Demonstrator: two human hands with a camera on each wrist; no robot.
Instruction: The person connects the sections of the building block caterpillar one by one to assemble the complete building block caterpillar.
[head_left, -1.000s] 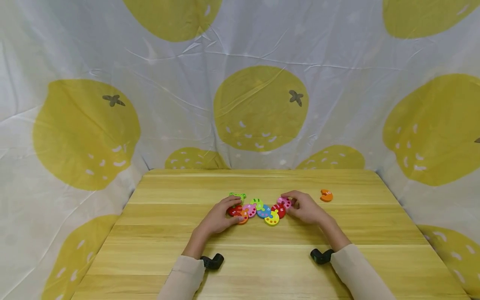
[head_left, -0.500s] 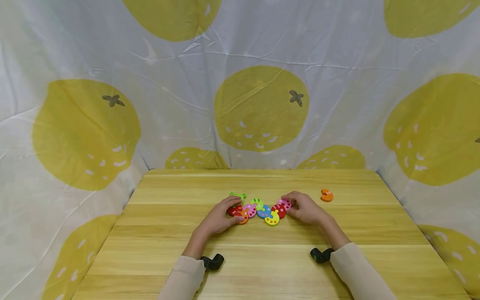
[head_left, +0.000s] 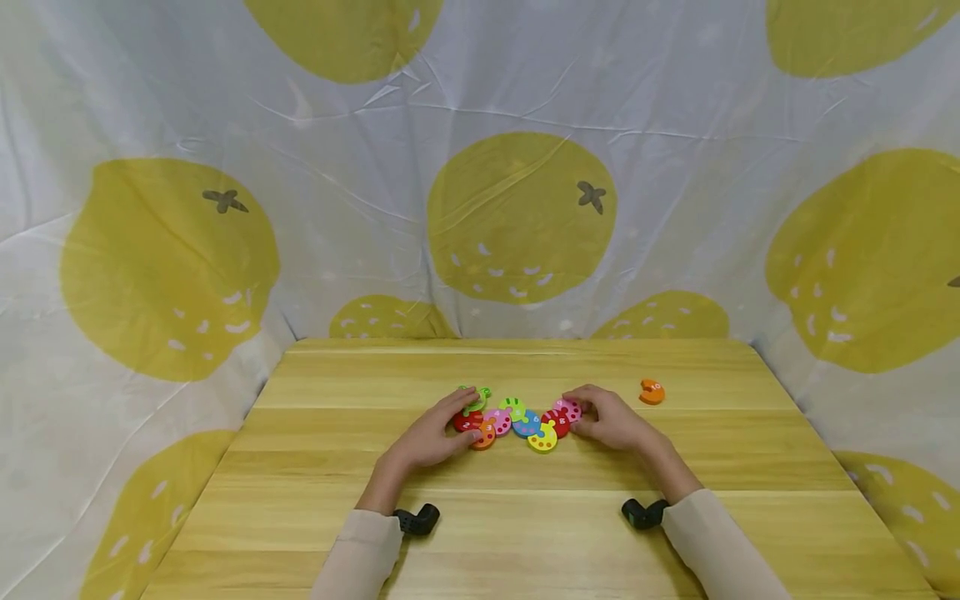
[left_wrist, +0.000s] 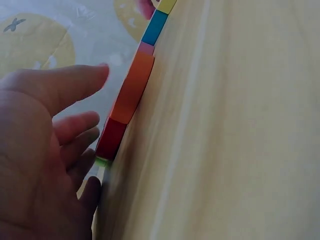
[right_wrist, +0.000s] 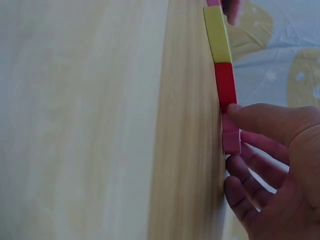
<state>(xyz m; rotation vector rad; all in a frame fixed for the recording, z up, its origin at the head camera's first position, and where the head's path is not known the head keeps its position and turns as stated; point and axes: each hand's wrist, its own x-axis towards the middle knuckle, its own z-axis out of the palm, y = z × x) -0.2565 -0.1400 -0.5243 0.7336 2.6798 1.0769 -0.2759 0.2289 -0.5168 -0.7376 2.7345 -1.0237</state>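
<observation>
A row of interlocked, numbered puzzle pieces lies zigzag on the table in the head view. A green head piece [head_left: 476, 400] is at its left end, then a red piece [head_left: 467, 422] marked 2 and an orange piece [head_left: 483, 435] marked 3. My left hand [head_left: 429, 435] hovers around that end; in the left wrist view its thumb stands apart from the orange piece, fingers loosely bent. At the right end, my right hand [head_left: 613, 421] pinches a pink puzzle piece [right_wrist: 231, 142] between thumb and fingers, beside a red piece [right_wrist: 226, 85] marked 8.
An orange puzzle piece [head_left: 652, 392] marked 10 lies alone, beyond the right hand. Blue [head_left: 527, 424] and yellow [head_left: 543, 438] pieces sit mid-row. A lemon-print curtain [head_left: 517, 217] hangs behind the wooden table [head_left: 517, 533]. Black devices sit at both wrists.
My left hand has eased slightly back and left, and its thumb has slid off the orange piece's middle. More of the green head piece shows. The right hand has stayed nearly still at the pink piece.
</observation>
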